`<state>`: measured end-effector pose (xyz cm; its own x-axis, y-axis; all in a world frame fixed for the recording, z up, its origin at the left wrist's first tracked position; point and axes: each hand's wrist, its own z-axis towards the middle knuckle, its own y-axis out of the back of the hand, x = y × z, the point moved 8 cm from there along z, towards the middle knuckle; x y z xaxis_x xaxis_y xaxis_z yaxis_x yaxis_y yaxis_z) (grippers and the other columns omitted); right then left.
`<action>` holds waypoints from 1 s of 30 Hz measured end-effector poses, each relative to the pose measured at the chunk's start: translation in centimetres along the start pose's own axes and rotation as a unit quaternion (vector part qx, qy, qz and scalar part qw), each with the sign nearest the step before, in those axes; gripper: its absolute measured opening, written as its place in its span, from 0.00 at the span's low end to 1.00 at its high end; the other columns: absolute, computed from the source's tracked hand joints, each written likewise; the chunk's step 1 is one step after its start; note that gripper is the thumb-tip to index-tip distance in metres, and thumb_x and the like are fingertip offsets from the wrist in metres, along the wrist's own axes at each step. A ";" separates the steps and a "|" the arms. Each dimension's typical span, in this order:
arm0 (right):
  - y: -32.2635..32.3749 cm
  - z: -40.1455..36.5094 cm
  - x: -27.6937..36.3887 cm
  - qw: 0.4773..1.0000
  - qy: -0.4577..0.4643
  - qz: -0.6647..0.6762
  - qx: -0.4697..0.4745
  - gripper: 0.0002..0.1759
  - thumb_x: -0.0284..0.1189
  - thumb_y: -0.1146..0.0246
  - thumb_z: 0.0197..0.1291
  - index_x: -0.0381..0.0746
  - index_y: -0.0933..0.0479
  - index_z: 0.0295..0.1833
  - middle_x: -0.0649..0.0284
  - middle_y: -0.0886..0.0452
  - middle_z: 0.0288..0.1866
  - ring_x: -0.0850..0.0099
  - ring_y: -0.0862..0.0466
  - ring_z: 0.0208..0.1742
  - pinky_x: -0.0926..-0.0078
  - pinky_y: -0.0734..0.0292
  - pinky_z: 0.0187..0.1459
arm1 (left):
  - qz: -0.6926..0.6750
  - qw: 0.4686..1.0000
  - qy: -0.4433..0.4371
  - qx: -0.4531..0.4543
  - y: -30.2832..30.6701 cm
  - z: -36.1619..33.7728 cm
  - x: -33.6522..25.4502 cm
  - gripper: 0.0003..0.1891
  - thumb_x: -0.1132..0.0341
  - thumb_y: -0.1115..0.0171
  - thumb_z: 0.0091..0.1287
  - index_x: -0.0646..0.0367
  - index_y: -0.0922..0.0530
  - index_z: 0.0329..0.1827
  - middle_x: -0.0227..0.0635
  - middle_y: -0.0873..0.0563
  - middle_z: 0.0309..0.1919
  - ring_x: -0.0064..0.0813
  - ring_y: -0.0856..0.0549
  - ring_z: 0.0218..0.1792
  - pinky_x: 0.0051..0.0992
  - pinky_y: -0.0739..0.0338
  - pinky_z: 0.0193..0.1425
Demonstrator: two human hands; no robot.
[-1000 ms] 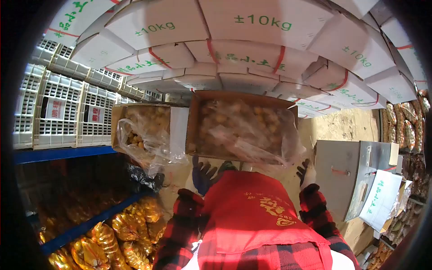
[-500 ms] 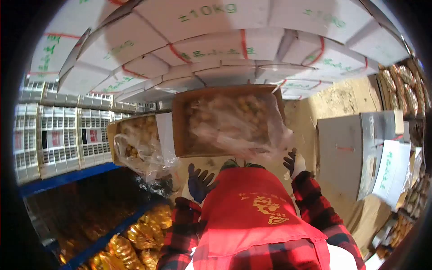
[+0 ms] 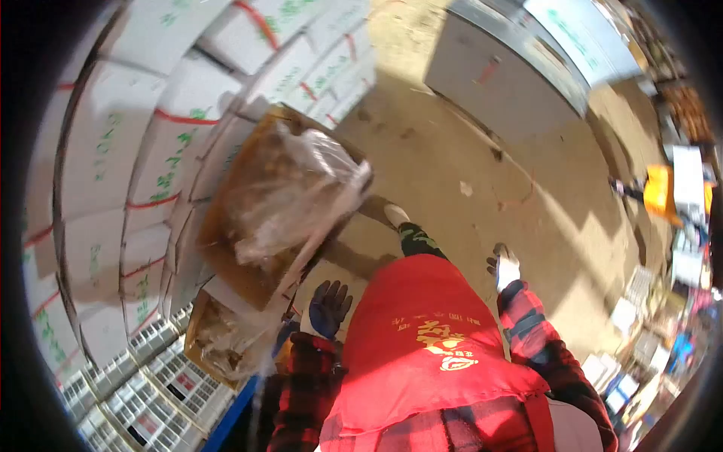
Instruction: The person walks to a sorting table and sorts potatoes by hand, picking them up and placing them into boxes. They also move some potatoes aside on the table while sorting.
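Note:
My left hand (image 3: 329, 308), in a dark glove, is held with its fingers apart and nothing in it, beside the near edge of a brown carton (image 3: 226, 242) lined with clear plastic (image 3: 301, 196). What lies under the plastic is blurred. A smaller open carton (image 3: 197, 331) with plastic over its contents sits below the large one. Out to the right, over the bare floor, my right hand (image 3: 504, 264) is empty, its gloved fingers spread. A red apron (image 3: 429, 324) hangs between my arms.
Stacked white boxes (image 3: 98, 166) rise on the left, above pale plastic crates (image 3: 181, 384). A large grey box (image 3: 504, 83) stands ahead on the brown floor (image 3: 444, 181). At the far right is a person (image 3: 660, 193) in orange, near scattered goods.
The view has turned right, so the cartons and stacked boxes now lie to the left. One foot shows stepping forward. Both hands remain empty at my sides.

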<state>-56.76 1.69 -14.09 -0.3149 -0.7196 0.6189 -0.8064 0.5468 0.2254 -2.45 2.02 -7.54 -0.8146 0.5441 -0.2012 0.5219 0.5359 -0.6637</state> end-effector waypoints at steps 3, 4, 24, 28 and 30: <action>6.7 -4.7 -9.6 0.998 -0.043 0.012 -0.046 0.24 0.45 0.42 0.77 0.50 0.26 0.73 0.65 0.20 0.61 0.62 0.15 0.47 0.62 0.21 0.42 | 0.011 0.999 0.041 -0.015 2.6 0.3 1.8 0.17 0.58 0.48 0.83 0.49 0.23 0.69 0.39 0.24 0.73 0.46 0.28 0.77 0.55 0.31 0.81; 8.2 -6.6 -11.7 0.996 -0.073 0.001 -0.059 0.25 0.45 0.43 0.77 0.49 0.27 0.74 0.64 0.19 0.63 0.60 0.14 0.49 0.60 0.19 0.45 | 0.005 0.998 0.043 0.038 3.7 0.4 2.7 0.16 0.58 0.48 0.83 0.49 0.22 0.68 0.39 0.24 0.73 0.46 0.27 0.76 0.55 0.30 0.81; 34.6 -17.9 -35.8 0.959 -0.113 0.177 -0.191 0.29 0.45 0.34 0.72 0.43 0.25 0.72 0.64 0.16 0.54 0.69 0.16 0.36 0.68 0.20 0.33 | 0.326 0.922 0.131 -0.163 -3.8 4.9 24.5 0.21 0.52 0.49 0.83 0.52 0.27 0.70 0.42 0.22 0.70 0.48 0.22 0.68 0.47 0.27 0.76; 44.9 -18.4 -41.6 0.920 -0.121 0.306 -0.212 0.22 0.42 0.38 0.74 0.47 0.23 0.68 0.65 0.18 0.48 0.67 0.16 0.37 0.66 0.20 0.34 | 0.409 0.881 0.221 -0.085 -10.0 5.0 40.0 0.23 0.52 0.49 0.84 0.53 0.28 0.74 0.46 0.22 0.71 0.46 0.22 0.70 0.49 0.26 0.74; 50.2 -18.8 -45.6 0.906 -0.138 0.311 -0.253 0.15 0.42 0.41 0.75 0.49 0.22 0.60 0.67 0.21 0.46 0.66 0.17 0.37 0.62 0.22 0.34 | 0.483 0.829 0.281 -0.017 -12.8 3.9 46.9 0.24 0.52 0.50 0.84 0.54 0.29 0.76 0.47 0.23 0.72 0.45 0.22 0.70 0.49 0.25 0.74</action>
<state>-73.45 70.04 -16.86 -0.7988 -0.2474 0.5483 -0.1201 0.9587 0.2577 -48.37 18.18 -11.24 0.2299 0.9396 -0.2535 0.8765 -0.3131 -0.3657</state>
